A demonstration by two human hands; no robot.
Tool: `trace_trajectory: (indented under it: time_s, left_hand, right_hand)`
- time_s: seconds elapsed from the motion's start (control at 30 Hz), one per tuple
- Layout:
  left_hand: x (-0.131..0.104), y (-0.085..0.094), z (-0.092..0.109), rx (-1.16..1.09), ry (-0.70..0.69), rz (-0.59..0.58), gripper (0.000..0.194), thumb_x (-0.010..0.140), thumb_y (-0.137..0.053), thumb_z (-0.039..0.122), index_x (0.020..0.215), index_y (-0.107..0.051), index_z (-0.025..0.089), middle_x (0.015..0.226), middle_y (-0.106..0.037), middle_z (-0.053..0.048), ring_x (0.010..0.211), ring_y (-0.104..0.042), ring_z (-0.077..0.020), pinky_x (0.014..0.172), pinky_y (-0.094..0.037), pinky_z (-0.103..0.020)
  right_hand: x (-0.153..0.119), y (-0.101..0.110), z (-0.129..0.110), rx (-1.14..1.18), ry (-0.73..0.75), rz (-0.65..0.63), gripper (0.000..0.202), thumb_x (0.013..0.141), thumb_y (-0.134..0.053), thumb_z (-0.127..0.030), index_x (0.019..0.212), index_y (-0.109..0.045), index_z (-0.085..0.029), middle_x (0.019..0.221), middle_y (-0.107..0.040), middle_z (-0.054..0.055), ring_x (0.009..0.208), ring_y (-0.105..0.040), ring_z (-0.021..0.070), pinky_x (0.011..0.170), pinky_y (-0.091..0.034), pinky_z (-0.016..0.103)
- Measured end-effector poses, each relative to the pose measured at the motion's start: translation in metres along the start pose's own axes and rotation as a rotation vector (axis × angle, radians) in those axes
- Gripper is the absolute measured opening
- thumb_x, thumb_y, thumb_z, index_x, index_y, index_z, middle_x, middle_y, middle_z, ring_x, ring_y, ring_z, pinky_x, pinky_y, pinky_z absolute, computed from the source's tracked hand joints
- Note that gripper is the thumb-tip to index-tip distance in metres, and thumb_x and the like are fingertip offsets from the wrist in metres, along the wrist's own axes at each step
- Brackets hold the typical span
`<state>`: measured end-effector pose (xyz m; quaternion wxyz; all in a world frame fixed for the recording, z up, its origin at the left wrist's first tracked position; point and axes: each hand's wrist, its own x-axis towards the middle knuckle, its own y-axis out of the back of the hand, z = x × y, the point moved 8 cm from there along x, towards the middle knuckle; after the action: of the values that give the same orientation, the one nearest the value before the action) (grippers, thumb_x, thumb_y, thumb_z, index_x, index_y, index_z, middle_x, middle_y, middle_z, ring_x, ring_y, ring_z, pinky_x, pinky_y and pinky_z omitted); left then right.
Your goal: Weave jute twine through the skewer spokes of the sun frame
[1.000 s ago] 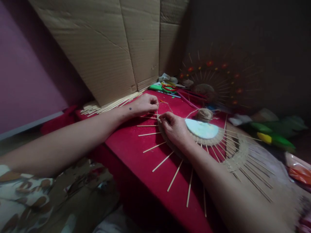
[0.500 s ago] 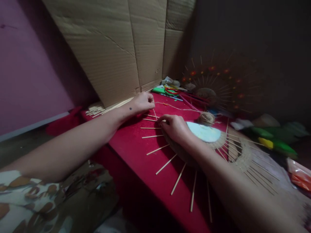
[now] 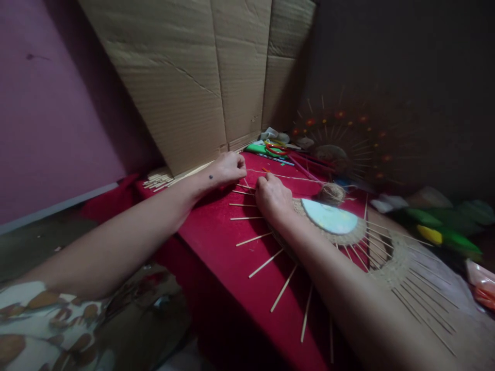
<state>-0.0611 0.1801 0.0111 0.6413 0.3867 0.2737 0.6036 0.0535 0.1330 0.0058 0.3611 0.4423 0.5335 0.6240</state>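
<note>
My left hand is closed in a pinch on a thin length of jute twine. One strand runs from it towards the work, another to the twine ball. My right hand is closed at the far left edge of a fan-shaped piece of thin wooden sticks woven with twine. What exactly its fingers grip is hidden behind the knuckles. Pale sticks spread outward from under my right forearm. A pale blue half-disc is at the centre of the fan, bordered by woven twine.
Scissors with red handles lie among clutter at the back. A tall cardboard sheet stands behind the red-covered table. Spare sticks are bundled at its foot. Green and yellow packets lie at right.
My right hand has drawn its fingers in and risen slightly, now in a tighter fist. My left hand stays pinched on the twine. The whole view has shifted slightly.
</note>
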Motion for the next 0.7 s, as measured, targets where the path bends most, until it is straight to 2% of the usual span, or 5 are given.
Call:
trace_trajectory:
  time_s: [0.17,0.27,0.43,0.7]
  left_hand:
    - [0.0,-0.001,-0.005,0.042,0.017,-0.043,0.012,0.061,-0.053,0.012,0.067,-0.062,0.016,0.048,-0.057,0.002,0.043,-0.05,-0.0104,0.043,-0.031,-0.021]
    - [-0.002,-0.002,-0.009,0.059,0.037,-0.096,0.009,0.06,-0.052,0.011,0.061,-0.058,0.017,0.043,-0.054,0.002,0.04,-0.049,-0.0112,0.041,-0.029,-0.022]
    - [-0.005,-0.002,-0.015,0.005,0.048,-0.178,0.008,0.061,-0.053,0.012,0.063,-0.057,0.018,0.044,-0.055,0.002,0.04,-0.052,-0.0122,0.04,-0.031,-0.022]
    - [-0.008,-0.001,-0.018,-0.037,0.133,-0.194,0.012,0.059,-0.053,0.013,0.048,-0.053,0.019,0.041,-0.055,-0.001,0.037,-0.048,-0.0139,0.04,-0.031,-0.025]
  right_hand:
    - [-0.002,-0.004,0.0,0.007,0.017,-0.046,0.035,0.094,-0.029,-0.015,0.112,-0.059,-0.015,0.112,-0.06,0.015,0.105,-0.059,0.0273,0.073,-0.052,0.036]
    - [-0.002,-0.003,0.0,0.005,0.018,-0.035,0.034,0.094,-0.03,-0.015,0.112,-0.059,-0.015,0.112,-0.06,0.015,0.104,-0.059,0.0268,0.073,-0.052,0.036]
    - [-0.002,-0.002,-0.002,0.008,0.0,-0.012,0.035,0.093,-0.029,-0.013,0.114,-0.058,-0.015,0.113,-0.059,0.014,0.104,-0.059,0.0263,0.073,-0.052,0.035]
    - [-0.003,-0.001,-0.002,0.033,-0.011,-0.002,0.036,0.094,-0.028,-0.013,0.113,-0.058,-0.015,0.114,-0.058,0.015,0.104,-0.058,0.0269,0.074,-0.051,0.035]
